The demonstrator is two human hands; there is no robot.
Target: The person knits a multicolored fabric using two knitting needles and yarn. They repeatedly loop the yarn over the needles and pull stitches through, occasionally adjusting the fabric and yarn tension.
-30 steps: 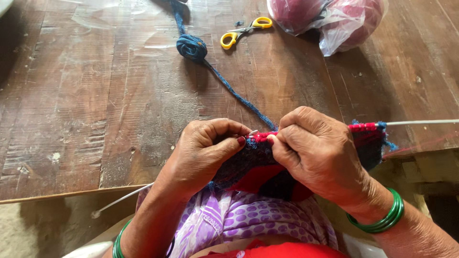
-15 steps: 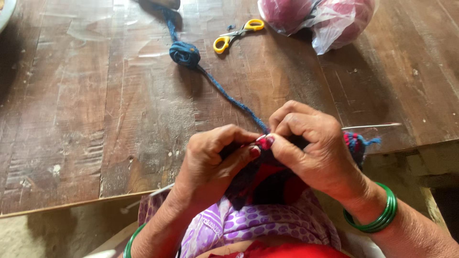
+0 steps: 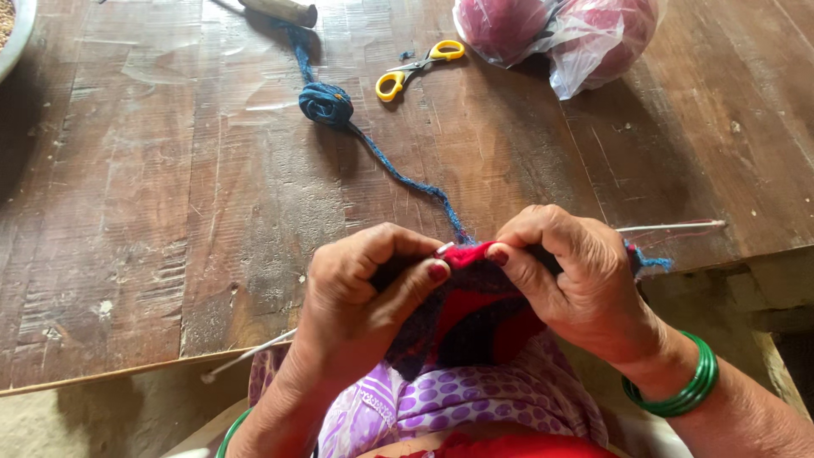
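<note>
Your left hand [image 3: 360, 293] and right hand [image 3: 577, 284] pinch the red-and-blue knitting [image 3: 471, 314] at the desk [image 3: 170, 212] edge on 2 needles; slackened grip likely drops stitches.

Clear plastic bag [image 3: 585, 51] (dark red yarn balls inside), table's far edge.
</note>
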